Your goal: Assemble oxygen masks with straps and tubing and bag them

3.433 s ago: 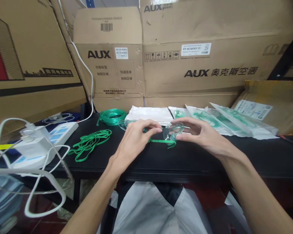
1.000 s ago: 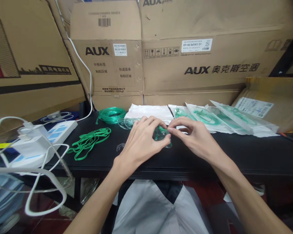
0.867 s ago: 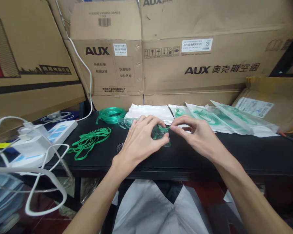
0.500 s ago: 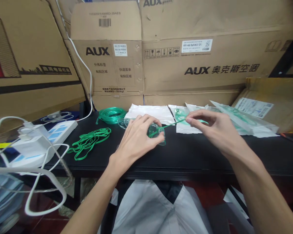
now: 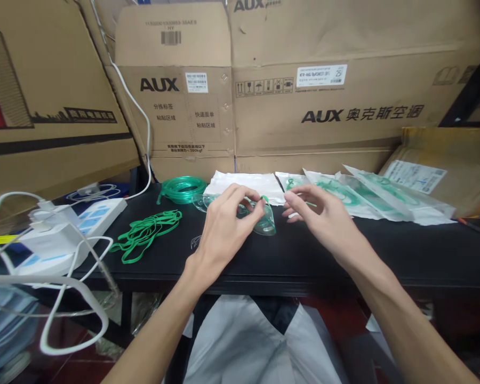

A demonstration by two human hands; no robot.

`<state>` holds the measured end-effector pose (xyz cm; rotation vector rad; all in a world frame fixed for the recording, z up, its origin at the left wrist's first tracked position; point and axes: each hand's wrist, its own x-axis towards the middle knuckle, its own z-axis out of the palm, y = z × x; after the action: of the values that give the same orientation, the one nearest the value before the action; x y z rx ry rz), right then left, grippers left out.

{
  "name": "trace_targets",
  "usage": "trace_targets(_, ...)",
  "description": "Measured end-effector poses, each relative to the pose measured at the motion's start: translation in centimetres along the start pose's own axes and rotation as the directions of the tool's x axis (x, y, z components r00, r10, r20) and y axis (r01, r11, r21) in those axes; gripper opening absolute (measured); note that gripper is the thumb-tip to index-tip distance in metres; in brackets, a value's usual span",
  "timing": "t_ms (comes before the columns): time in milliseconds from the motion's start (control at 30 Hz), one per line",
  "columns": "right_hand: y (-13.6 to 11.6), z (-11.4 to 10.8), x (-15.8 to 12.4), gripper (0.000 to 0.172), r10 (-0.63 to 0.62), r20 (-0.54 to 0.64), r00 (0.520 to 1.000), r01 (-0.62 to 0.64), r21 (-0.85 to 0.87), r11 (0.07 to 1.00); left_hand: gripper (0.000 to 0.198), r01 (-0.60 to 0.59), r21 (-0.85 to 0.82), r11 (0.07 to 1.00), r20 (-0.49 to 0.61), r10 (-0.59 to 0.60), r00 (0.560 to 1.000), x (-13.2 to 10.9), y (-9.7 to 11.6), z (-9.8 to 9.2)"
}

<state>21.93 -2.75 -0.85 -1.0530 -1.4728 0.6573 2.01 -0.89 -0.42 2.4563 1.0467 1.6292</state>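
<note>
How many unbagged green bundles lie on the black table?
2: coiled green tubing toward the back, and tangled green strap in front and to its left, beside the white power strip. The left hand could hide more.

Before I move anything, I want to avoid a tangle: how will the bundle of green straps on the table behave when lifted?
The bundle of green straps would probably hang floppy, since it lies in slack bends. It looks light, being thin-stranded. It may also snag on itself, lying in a loose, criss-crossed heap.

Clear curved plastic mask (image 5: 269,224), green strap (image 5: 265,199) at its top, in the left hand (image 5: 228,221)
</note>
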Motion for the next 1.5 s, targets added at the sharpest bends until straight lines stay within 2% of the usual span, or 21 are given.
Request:
trace_targets(67, 0.6, 0.4, 0.1, 0.041, 0.098, 0.108, 0.989, -0.108, 0.094, 0.990, 0.008, -0.031, -0.045, 0.998, -0.036, 0.029, 0.999, 0.0, 0.1, 0.1)
trace_targets(167, 0.7, 1.3, -0.1, 0.037, 0.153, 0.265, 0.952, -0.223, 0.255, 0.941, 0.008, -0.056, -0.131, 0.990, -0.028, 0.053, 0.998, 0.0, 0.3, 0.2)
trace_targets(233, 0.6, 1.9, -0.3, 0.032, 0.177, 0.313, 0.933, -0.287, 0.349, 0.892, 0.008, -0.050, -0.190, 0.981, 0.002, 0.051, 0.999, -0.1, 0.5, 0.4)
trace_targets(333, 0.6, 2.3, -0.6, 0.031, 0.203, 0.317, 0.926, -0.334, 0.442, 0.833, 0.008, -0.020, -0.265, 0.964, 0.057, 0.036, 0.998, -0.2, 0.7, 0.5)
trace_targets(400, 0.8, 2.2, -0.5, 0.038, 0.200, 0.274, 0.941, -0.314, 0.475, 0.822, 0.007, 0.012, -0.303, 0.953, 0.090, 0.016, 0.996, -0.2, 0.7, 0.5)
trace_targets(500, 0.9, 1.5, -0.1, 0.049, 0.189, 0.153, 0.970, -0.238, 0.450, 0.861, 0.010, 0.061, -0.324, 0.944, 0.131, -0.019, 0.991, -0.1, 0.4, 0.2)
trace_targets(600, 0.7, -0.3, 0.6, 0.057, 0.153, -0.009, 0.988, -0.140, 0.352, 0.925, 0.022, 0.096, -0.242, 0.965, 0.184, -0.051, 0.982, 0.2, -0.3, -0.5)
trace_targets(667, 0.6, -1.9, 1.0, 0.057, 0.132, -0.113, 0.985, -0.096, 0.282, 0.955, 0.023, 0.101, -0.152, 0.983, 0.254, -0.059, 0.965, 0.3, -1.0, -1.1)
trace_targets(767, 0.6, -4.4, 1.5, 0.049, 0.109, -0.232, 0.967, -0.063, 0.197, 0.978, 0.012, 0.098, -0.037, 0.994, 0.343, -0.080, 0.936, 0.5, -2.0, -2.1)
trace_targets(900, 1.0, -6.6, 1.7, 0.041, -0.039, -0.273, 0.961, 0.053, 0.046, 0.998, 0.015, 0.085, 0.050, 0.995, 0.399, -0.098, 0.912, 0.6, -2.7, -2.9)
trace_targets(1000, 1.1, -7.4, 1.6, 0.045, -0.097, -0.142, 0.985, 0.074, -0.163, 0.984, 0.020, 0.061, 0.123, 0.991, 0.473, -0.112, 0.874, 0.5, -3.1, -3.3)
trace_targets(1067, 1.2, -7.6, 1.5, 0.048, -0.045, 0.055, 0.997, 0.059, -0.277, 0.959, 0.022, 0.074, 0.184, 0.980, 0.537, -0.164, 0.827, 0.4, -3.6, -3.4)
trace_targets(1100, 1.3, -7.5, 1.5, 0.049, 0.006, 0.166, 0.986, 0.048, -0.320, 0.946, 0.022, 0.090, 0.208, 0.974, 0.569, -0.196, 0.799, 0.2, -3.9, -3.5)
trace_targets(1167, 1.7, -7.3, 1.5, 0.047, 0.113, 0.348, 0.931, 0.042, -0.408, 0.912, 0.022, 0.117, 0.234, 0.965, 0.629, -0.242, 0.739, 0.0, -4.5, -3.6)
trace_targets(1233, 2.1, -6.9, 1.7, 0.044, 0.190, 0.455, 0.870, 0.070, -0.495, 0.866, 0.021, 0.125, 0.233, 0.964, 0.666, -0.252, 0.702, -0.1, -4.9, -3.8)
trace_targets(1300, 2.5, -6.4, 1.9, 0.044, 0.234, 0.494, 0.837, 0.092, -0.550, 0.830, 0.022, 0.119, 0.210, 0.970, 0.680, -0.232, 0.696, -0.2, -5.0, -3.9)
trace_targets(1500, 2.7, -6.7, 1.7, 0.067, 0.329, 0.510, 0.795, 0.025, -0.569, 0.822, 0.023, 0.128, 0.151, 0.980, 0.635, -0.196, 0.747, -0.1, -4.6, -4.1)
